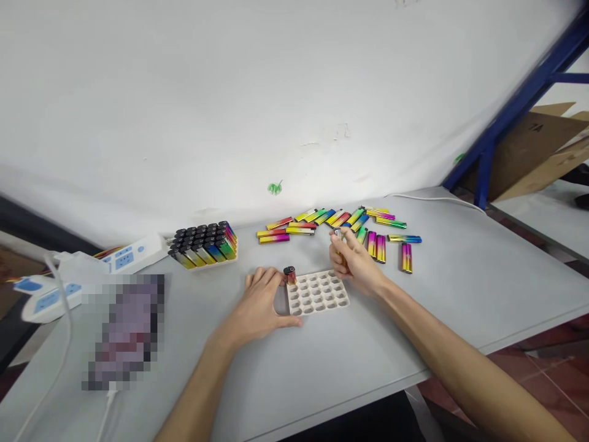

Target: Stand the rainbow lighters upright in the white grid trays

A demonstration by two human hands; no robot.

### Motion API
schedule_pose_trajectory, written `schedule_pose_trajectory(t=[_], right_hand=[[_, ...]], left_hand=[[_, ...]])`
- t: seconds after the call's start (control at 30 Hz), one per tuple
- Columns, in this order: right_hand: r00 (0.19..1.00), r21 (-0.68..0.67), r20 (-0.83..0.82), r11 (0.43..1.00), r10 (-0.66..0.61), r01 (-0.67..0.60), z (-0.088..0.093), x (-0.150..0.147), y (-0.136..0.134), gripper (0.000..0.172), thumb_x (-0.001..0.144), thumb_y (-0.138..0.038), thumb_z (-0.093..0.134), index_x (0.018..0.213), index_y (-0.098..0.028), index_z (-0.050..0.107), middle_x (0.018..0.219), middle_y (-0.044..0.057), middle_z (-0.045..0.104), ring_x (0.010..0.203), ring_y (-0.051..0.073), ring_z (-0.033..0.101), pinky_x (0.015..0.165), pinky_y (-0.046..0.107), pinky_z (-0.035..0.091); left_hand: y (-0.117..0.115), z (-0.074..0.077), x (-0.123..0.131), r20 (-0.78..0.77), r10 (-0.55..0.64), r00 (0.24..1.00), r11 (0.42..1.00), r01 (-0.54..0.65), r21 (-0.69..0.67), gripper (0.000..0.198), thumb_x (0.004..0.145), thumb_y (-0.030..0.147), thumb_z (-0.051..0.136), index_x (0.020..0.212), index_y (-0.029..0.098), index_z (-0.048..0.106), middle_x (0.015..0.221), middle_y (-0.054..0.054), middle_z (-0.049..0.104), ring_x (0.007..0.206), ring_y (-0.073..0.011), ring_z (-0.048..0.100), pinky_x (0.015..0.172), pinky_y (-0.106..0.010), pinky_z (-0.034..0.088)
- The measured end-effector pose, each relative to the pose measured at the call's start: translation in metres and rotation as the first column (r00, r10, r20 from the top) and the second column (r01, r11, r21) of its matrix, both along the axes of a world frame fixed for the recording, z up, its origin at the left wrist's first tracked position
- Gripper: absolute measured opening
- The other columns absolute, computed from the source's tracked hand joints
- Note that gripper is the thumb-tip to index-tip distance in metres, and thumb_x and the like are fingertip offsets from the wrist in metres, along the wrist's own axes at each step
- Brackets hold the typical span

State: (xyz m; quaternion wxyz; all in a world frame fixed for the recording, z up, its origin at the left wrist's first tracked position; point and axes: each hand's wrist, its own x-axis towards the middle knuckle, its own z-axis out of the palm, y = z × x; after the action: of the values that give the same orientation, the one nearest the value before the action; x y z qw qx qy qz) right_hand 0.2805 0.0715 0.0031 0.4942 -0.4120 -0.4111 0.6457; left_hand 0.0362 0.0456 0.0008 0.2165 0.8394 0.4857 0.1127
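Observation:
A pale tray with rows of oval holes lies in front of me. My left hand spans its left side, index finger by the far corner and thumb along the near edge, gripping it. One lighter with a black end up stands in the tray's far left hole, beside my index finger. Above the tray's far right corner, my right hand is closed around a gold lighter whose silvery end shows; the fingers hide most of it. The tray's other visible holes have nothing in them.
Loose shiny lighters lie scattered along the wall and to the right. At left stands a full tray of upright lighters. Beyond it are power strips, white cables and a blurred-out device. A blue frame rises at right.

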Motion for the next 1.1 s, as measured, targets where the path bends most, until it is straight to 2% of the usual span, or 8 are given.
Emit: schedule_pose_trajectory(t=[0.07,0.17,0.23,0.37,0.47,0.67,0.97,1.1], right_hand=[[1.000,-0.042,-0.012,0.999,0.006,-0.007,0.0011,-0.0003,0.0002,0.041,0.086,-0.064,0.059,0.088,-0.023,0.052,0.057,-0.009,0.037,0.042,0.006,0.025,0.040,0.018,0.017],[1.000,-0.103,-0.011,0.995,0.004,-0.005,0.0019,0.0004,0.0020,0.057,0.086,-0.072,0.048,0.067,-0.019,0.050,0.052,-0.005,0.038,0.042,0.007,0.027,0.040,0.021,0.017],[1.000,-0.128,-0.021,0.992,0.007,-0.010,0.0020,0.0012,0.0027,0.061,0.086,-0.075,0.045,0.061,-0.019,0.047,0.049,-0.003,0.040,0.042,0.007,0.028,0.040,0.021,0.018],[0.998,-0.165,-0.053,0.986,0.029,-0.038,0.0008,0.0022,0.0028,0.060,0.087,-0.072,0.045,0.058,-0.020,0.042,0.047,-0.005,0.032,0.042,0.008,0.026,0.039,0.020,0.018],[0.999,-0.187,-0.052,0.982,0.009,-0.019,-0.0003,0.0021,0.0032,0.056,0.090,-0.064,0.044,0.056,-0.020,0.039,0.047,-0.007,0.026,0.041,0.007,0.019,0.038,0.019,0.014],[0.995,-0.206,-0.088,0.978,-0.054,0.035,0.0022,0.0003,0.0032,0.049,0.093,-0.049,0.036,0.053,-0.021,0.035,0.044,-0.006,0.024,0.040,0.007,0.013,0.037,0.019,0.011],[0.991,-0.195,-0.100,0.978,-0.089,0.068,-0.0060,0.0024,0.0066,0.055,0.089,-0.062,0.047,0.055,-0.020,0.040,0.046,-0.008,0.024,0.041,0.006,0.013,0.037,0.018,0.011],[0.988,-0.210,-0.111,0.974,-0.106,0.081,-0.0040,0.0029,0.0074,0.053,0.093,-0.056,0.039,0.053,-0.021,0.037,0.044,-0.007,0.024,0.039,0.007,0.013,0.036,0.019,0.011]], left_hand=[[0.0003,-0.0007,0.0007,0.001,0.007,1.000,1.000,-0.007,0.004,0.061,0.064,0.069,0.078,0.096,0.023,0.056,0.105,-0.004,0.056,0.103,-0.0304,0.046,0.091,-0.044,0.038],[0.0008,-0.0031,0.0005,0.009,0.008,1.000,1.000,-0.008,0.006,0.061,0.063,0.069,0.078,0.096,0.023,0.057,0.105,-0.005,0.056,0.103,-0.0305,0.046,0.091,-0.044,0.038],[0.0010,-0.0044,0.0002,0.016,0.008,1.000,1.000,-0.008,0.015,0.062,0.063,0.069,0.078,0.098,0.022,0.057,0.105,-0.005,0.057,0.103,-0.0303,0.046,0.091,-0.044,0.038],[0.0005,-0.0039,0.0005,0.005,0.017,1.000,1.000,-0.017,0.007,0.063,0.064,0.069,0.078,0.101,0.022,0.057,0.108,-0.005,0.057,0.105,-0.0304,0.046,0.092,-0.044,0.038],[0.0000,-0.0025,0.0012,0.006,0.017,1.000,1.000,-0.017,0.007,0.064,0.064,0.068,0.079,0.104,0.022,0.058,0.108,-0.006,0.058,0.107,-0.0306,0.047,0.093,-0.044,0.038],[0.0004,-0.0046,0.0011,0.015,0.020,1.000,1.000,-0.021,0.018,0.064,0.063,0.068,0.080,0.102,0.022,0.058,0.107,-0.006,0.058,0.106,-0.0307,0.047,0.093,-0.045,0.038],[0.0008,-0.0058,0.0001,0.022,0.008,1.000,1.000,-0.009,0.023,0.064,0.064,0.069,0.079,0.101,0.022,0.057,0.107,-0.006,0.058,0.105,-0.0310,0.047,0.093,-0.045,0.038],[0.0007,-0.0053,0.0004,0.016,0.010,1.000,1.000,-0.010,0.029,0.062,0.064,0.069,0.079,0.099,0.022,0.057,0.106,-0.006,0.057,0.105,-0.0313,0.047,0.092,-0.045,0.038]])
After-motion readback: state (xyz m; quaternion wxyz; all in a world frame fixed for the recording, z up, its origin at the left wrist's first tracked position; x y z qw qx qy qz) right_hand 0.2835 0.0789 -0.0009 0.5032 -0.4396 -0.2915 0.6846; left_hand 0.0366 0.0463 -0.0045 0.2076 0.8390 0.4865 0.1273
